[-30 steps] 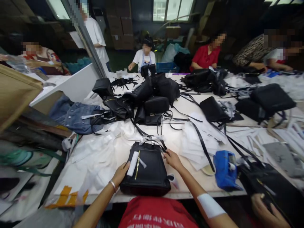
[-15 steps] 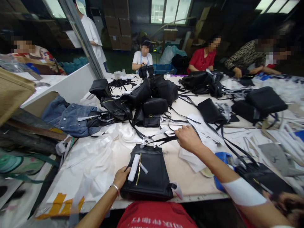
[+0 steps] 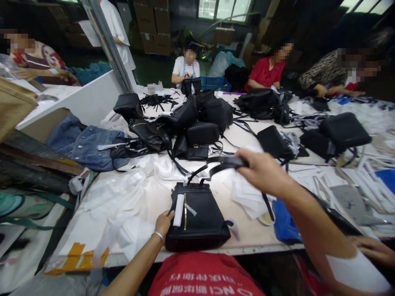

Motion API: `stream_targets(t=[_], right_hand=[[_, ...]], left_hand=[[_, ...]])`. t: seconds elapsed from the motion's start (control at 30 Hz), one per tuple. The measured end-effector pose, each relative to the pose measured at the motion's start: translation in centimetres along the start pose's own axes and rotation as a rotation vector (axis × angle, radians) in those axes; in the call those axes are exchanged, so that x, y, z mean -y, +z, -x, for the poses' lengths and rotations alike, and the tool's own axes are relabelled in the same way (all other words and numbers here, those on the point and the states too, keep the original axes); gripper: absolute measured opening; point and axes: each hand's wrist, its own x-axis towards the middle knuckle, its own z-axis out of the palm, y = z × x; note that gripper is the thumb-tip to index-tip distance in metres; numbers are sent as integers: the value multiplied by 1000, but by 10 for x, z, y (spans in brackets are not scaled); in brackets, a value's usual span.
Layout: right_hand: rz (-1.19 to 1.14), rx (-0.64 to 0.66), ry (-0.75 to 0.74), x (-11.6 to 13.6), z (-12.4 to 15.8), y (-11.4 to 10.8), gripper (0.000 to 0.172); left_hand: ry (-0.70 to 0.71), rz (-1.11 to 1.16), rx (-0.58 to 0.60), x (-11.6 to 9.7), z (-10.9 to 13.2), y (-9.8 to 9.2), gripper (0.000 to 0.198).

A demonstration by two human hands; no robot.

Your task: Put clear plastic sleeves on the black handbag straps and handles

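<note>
A black backpack [image 3: 200, 218] lies on the table right in front of me, with a gold zipper on its front and a roll of white wrapping [image 3: 177, 210] beside the zipper. My left hand [image 3: 164, 225] grips the bag's left side edge, its fingers partly hidden by the bag. Above and to the right, my right hand [image 3: 257, 167], slightly blurred, is closed around black straps [image 3: 225, 163]. These straps stretch up from the top of the bag, and a loose end hangs below the hand.
Black bags [image 3: 202, 133] are heaped beyond the backpack. A denim garment [image 3: 88, 142] and white sheeting [image 3: 123, 205] lie at left. Papers [image 3: 248, 195] and a blue object [image 3: 285, 222] sit at right. Another person's hand [image 3: 372, 248] shows at lower right; several people work across the table.
My right hand has drawn the straps upward and to the right. My left hand stays on the bag's side, and the bag appears a little further right as the view shifts.
</note>
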Motion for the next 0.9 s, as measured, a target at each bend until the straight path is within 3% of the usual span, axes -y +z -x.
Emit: stream_targets(t=[0.1, 0.17, 0.23, 0.3, 0.37, 0.47, 0.57, 0.67, 0.77, 0.83, 0.9], right_hand=[[-601, 601, 15, 25, 43, 79, 18], [-967, 808, 211, 38, 67, 134, 26], [-1255, 770, 363, 49, 84, 176, 33], [-1425, 658, 451, 57, 94, 199, 37], [-1516, 558, 499, 65, 97, 206, 40], [-1584, 409, 550, 78, 93, 207, 40], [-1610, 229, 594, 96, 80, 212, 39], [-1567, 136, 580, 110, 64, 221, 37], [-1388, 232, 419, 105, 62, 217, 41], [-1195, 178, 345, 83, 76, 207, 45], [-972, -10, 400, 48, 102, 197, 37]], left_hand=[[16, -36, -5, -14, -8, 23, 31], [22, -57, 0, -23, -14, 35, 28], [40, -70, 3, -29, -16, 40, 26], [63, -79, 3, -33, -12, 34, 27], [104, -64, -39, -35, 4, 19, 29], [196, 111, -77, -41, 46, -2, 41], [204, 431, 153, -51, 92, -3, 50], [164, 589, 351, -56, 118, 11, 53], [66, 487, 440, -52, 118, 14, 45], [22, 382, 424, -49, 107, 0, 42], [12, 297, 333, -45, 90, -26, 45]])
